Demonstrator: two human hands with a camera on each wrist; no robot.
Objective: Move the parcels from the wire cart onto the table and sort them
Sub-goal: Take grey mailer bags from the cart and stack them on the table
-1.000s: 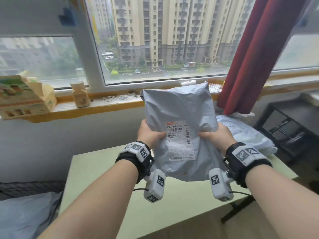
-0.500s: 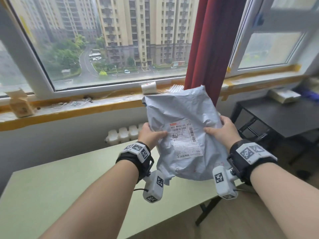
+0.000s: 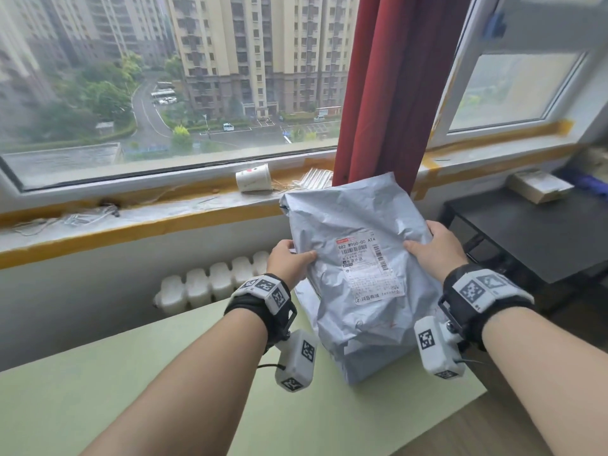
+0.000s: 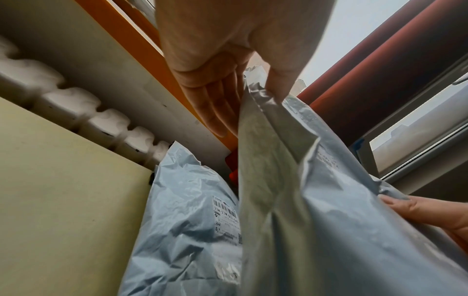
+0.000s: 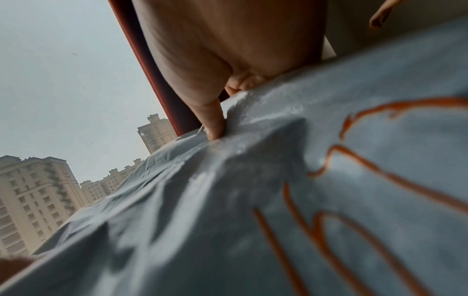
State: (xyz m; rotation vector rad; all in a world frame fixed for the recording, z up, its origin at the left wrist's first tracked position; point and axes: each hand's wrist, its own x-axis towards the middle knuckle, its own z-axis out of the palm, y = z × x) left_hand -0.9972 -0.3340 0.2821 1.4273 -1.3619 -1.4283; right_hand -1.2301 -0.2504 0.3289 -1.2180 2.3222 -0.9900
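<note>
Your green table [image 3: 138,383] spreads below the window, with a second parcel [image 4: 187,216] lying at its far edge. Above it you hold the grey parcel [image 3: 358,278] upright between your palms. Your left hand [image 3: 289,261] and right hand [image 3: 434,248] each pinch a side edge, thumbs on the labelled front.

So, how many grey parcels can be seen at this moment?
2. One grey parcel is held upright over the table by the left hand and right hand. A second parcel lies on the table behind it. Others may be hidden.
</note>
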